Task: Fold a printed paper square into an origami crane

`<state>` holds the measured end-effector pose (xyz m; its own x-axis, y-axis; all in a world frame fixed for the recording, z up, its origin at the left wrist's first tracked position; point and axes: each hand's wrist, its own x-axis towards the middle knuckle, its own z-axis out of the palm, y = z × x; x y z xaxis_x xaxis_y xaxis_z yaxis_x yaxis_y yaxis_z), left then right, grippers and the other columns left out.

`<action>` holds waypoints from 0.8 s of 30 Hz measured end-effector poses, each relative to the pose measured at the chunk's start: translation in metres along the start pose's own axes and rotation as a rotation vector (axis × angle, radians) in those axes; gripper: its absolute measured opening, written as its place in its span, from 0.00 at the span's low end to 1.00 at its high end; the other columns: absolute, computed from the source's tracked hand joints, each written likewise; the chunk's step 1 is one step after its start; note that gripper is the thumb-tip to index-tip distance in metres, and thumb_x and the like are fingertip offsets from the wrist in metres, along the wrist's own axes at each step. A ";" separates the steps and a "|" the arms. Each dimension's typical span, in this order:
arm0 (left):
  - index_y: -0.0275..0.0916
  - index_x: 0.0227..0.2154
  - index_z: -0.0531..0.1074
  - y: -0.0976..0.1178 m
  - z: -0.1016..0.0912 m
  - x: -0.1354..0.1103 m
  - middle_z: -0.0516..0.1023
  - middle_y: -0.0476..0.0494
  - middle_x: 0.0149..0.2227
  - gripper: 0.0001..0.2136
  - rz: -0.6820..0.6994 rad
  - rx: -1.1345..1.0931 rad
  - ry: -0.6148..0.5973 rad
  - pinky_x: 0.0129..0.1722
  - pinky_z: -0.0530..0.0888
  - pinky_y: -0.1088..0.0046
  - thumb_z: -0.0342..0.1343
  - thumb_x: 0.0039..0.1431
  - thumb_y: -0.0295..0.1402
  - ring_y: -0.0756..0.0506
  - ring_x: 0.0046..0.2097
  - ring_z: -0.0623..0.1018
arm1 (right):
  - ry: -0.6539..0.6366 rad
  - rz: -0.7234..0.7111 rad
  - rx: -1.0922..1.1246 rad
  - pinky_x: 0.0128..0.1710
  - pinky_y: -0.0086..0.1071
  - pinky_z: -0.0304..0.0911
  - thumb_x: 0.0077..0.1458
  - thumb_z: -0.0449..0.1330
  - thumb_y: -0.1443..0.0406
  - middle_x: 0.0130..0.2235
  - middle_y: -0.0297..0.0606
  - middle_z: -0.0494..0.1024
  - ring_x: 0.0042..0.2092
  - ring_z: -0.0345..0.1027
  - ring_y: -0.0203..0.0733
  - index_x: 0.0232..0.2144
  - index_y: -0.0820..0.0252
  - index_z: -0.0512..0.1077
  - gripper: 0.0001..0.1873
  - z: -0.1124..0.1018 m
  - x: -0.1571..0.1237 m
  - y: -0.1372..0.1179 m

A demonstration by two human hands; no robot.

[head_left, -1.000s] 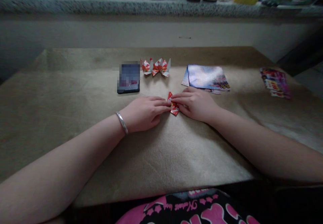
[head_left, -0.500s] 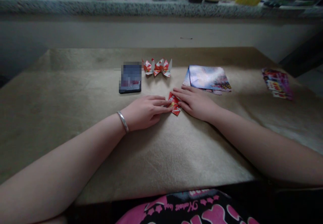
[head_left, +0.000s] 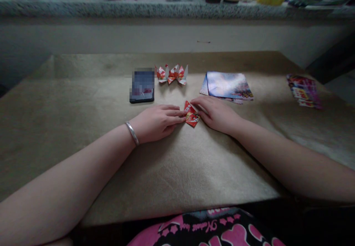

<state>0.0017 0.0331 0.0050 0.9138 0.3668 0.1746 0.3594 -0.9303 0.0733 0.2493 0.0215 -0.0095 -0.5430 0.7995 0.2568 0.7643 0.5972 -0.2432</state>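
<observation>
A small folded piece of red patterned paper (head_left: 191, 115) lies flat on the beige table cover (head_left: 172, 172) between my hands. My left hand (head_left: 156, 122), with a silver bangle on the wrist, rests palm down, its fingertips pressing the paper's left edge. My right hand (head_left: 216, 113) lies on the paper's right side, fingers together and touching its top and right edges. Both hands hold the paper against the table.
Behind the hands lie a dark phone (head_left: 142, 87), three finished red-and-white folded paper figures (head_left: 171, 73) and a stack of printed paper squares (head_left: 227, 85). More coloured sheets (head_left: 303, 90) lie at the far right. A stone ledge (head_left: 166, 7) with bottles runs along the back.
My right hand has slid off the top of the folded paper to its right side, so more of the paper shows. My left hand has hardly moved.
</observation>
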 end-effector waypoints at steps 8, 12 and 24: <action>0.35 0.54 0.68 0.002 0.003 -0.002 0.75 0.36 0.51 0.19 -0.098 -0.039 0.053 0.51 0.74 0.66 0.52 0.59 0.30 0.43 0.52 0.75 | -0.013 -0.060 -0.002 0.46 0.41 0.63 0.48 0.64 0.49 0.43 0.45 0.77 0.46 0.68 0.50 0.39 0.60 0.72 0.22 -0.008 -0.002 -0.009; 0.38 0.50 0.69 0.006 0.003 -0.001 0.78 0.41 0.45 0.15 -0.068 -0.022 0.177 0.47 0.74 0.68 0.51 0.60 0.29 0.45 0.46 0.77 | -0.008 -0.105 0.039 0.46 0.40 0.63 0.49 0.62 0.58 0.42 0.44 0.77 0.45 0.69 0.49 0.38 0.60 0.71 0.15 -0.005 0.001 -0.012; 0.33 0.46 0.73 -0.007 0.013 -0.002 0.78 0.38 0.43 0.14 -0.345 -0.045 0.197 0.47 0.73 0.63 0.53 0.59 0.32 0.42 0.44 0.76 | -0.023 -0.138 0.111 0.47 0.39 0.63 0.46 0.56 0.70 0.42 0.44 0.78 0.45 0.68 0.48 0.38 0.61 0.70 0.13 -0.004 -0.001 -0.007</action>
<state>0.0003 0.0387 -0.0083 0.6855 0.6555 0.3170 0.6263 -0.7528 0.2026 0.2455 0.0163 -0.0039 -0.6490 0.7099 0.2736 0.6394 0.7038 -0.3096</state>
